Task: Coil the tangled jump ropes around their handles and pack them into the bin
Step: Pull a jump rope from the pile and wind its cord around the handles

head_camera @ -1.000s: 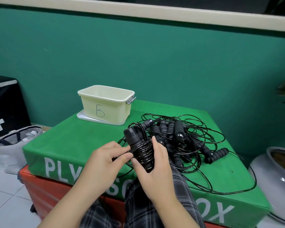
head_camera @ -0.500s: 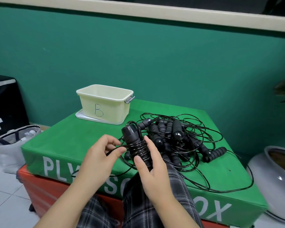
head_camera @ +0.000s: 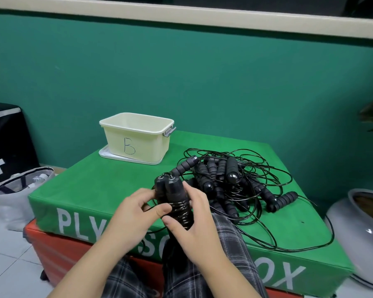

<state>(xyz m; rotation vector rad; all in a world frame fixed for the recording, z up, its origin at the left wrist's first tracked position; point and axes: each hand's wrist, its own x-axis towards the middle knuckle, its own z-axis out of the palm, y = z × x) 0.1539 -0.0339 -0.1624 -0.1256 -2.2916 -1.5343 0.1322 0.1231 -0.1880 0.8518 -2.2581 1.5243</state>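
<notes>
Black jump-rope handles [head_camera: 172,194], paired upright and wound with glossy black cord, sit gripped between curled fingers of the left hand [head_camera: 136,209] and right hand [head_camera: 194,218], with the tangled black rope pile [head_camera: 235,186] just beyond the right fingertips and the cream plastic bin marked "B" [head_camera: 136,138] farther off.

Both hands meet at the handles [head_camera: 171,197], forearms coming up from the bottom edge. Left hand [head_camera: 136,214] on the handles' left side, fingers curled, thumb pressed on the coiled part. Right hand [head_camera: 197,220] wraps the right side, thumb across the front low down, fingers round the back. Knees below.
</notes>
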